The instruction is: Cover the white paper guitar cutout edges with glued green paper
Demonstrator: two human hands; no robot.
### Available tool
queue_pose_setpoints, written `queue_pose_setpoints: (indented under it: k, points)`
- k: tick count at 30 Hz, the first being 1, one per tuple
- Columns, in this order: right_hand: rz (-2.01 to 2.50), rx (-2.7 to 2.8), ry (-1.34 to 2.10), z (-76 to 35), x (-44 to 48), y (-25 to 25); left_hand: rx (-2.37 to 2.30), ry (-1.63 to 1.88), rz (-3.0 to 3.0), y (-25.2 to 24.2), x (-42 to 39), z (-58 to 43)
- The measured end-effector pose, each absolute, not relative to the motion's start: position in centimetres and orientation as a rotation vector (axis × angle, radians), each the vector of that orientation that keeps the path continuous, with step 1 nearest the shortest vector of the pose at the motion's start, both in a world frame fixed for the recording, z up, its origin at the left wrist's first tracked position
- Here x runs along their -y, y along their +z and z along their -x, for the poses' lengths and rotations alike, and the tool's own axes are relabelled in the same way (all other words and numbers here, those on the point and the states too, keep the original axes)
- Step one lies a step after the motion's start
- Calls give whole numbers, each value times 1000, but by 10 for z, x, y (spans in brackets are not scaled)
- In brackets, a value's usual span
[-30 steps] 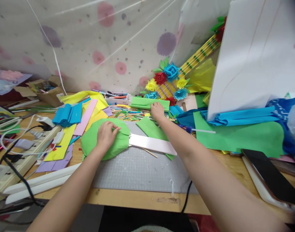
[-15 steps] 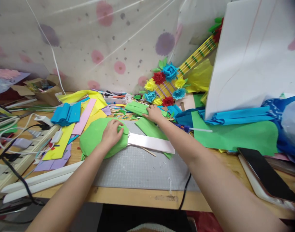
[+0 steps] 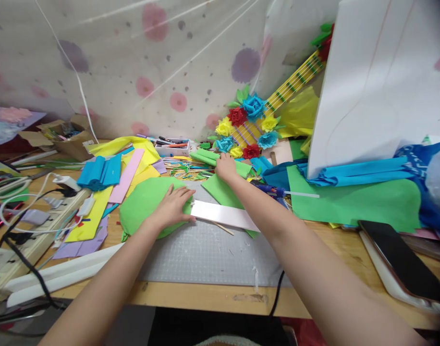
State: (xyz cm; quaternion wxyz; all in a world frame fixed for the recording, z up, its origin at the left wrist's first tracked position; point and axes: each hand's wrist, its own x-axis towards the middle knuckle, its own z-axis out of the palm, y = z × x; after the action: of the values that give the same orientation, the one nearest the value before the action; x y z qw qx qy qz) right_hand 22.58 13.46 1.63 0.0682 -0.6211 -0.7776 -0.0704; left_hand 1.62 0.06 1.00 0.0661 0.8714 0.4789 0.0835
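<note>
My left hand [image 3: 175, 206] lies flat with fingers stretched out on a round green paper shape [image 3: 140, 204], near where a white strip [image 3: 223, 215] sticks out from it. My right hand [image 3: 225, 168] reaches to the back of the grey cutting mat [image 3: 205, 252] and is closed on a folded green crepe paper [image 3: 213, 159]. A flat green sheet [image 3: 223, 192] lies under that wrist.
Coloured paper scraps [image 3: 112, 178] pile at the left, with a power strip and cables [image 3: 36, 216]. A paper guitar with flowers [image 3: 256, 120] leans at the back. A white board [image 3: 382, 81], blue and green sheets [image 3: 353, 192] and a phone [image 3: 400, 259] lie at right.
My left hand has slid right over the green round shape and flattened out. My right hand has pulled the folded green crepe paper a little to the left.
</note>
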Motion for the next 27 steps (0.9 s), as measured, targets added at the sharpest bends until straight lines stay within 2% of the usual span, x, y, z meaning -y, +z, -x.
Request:
queue_pose_setpoints:
  k: [5,8,10,14,16,18,20,22,27]
  points:
    - [1819,2161,-115,-228,-130,61,-1472,183,-2604,17,-2,-9]
    - [1671,2182,155,-234,-117,103,-1509,214,-2548,19,-5,-3]
    - [1496,2172,481,-240,-103,127,-1528,353,-2413,21,-8,-2]
    - [1144,1936,1393,-249,-75,143,-1377,1091,-1680,32,-16,-13]
    - [1093,1814,1649,-251,-66,136,-1154,1301,-1216,44,-16,-21]
    - [1131,1787,1795,-252,-59,123,-959,1341,-974,55,-13,-27]
    - [1225,1866,1826,-254,-54,110,-989,1346,-859,60,-6,-29]
    - [1363,2052,1665,-255,-51,97,-1223,1346,-830,58,3,-27]
    - [1701,2527,771,-253,-53,70,-1820,1099,-1108,34,33,-19]
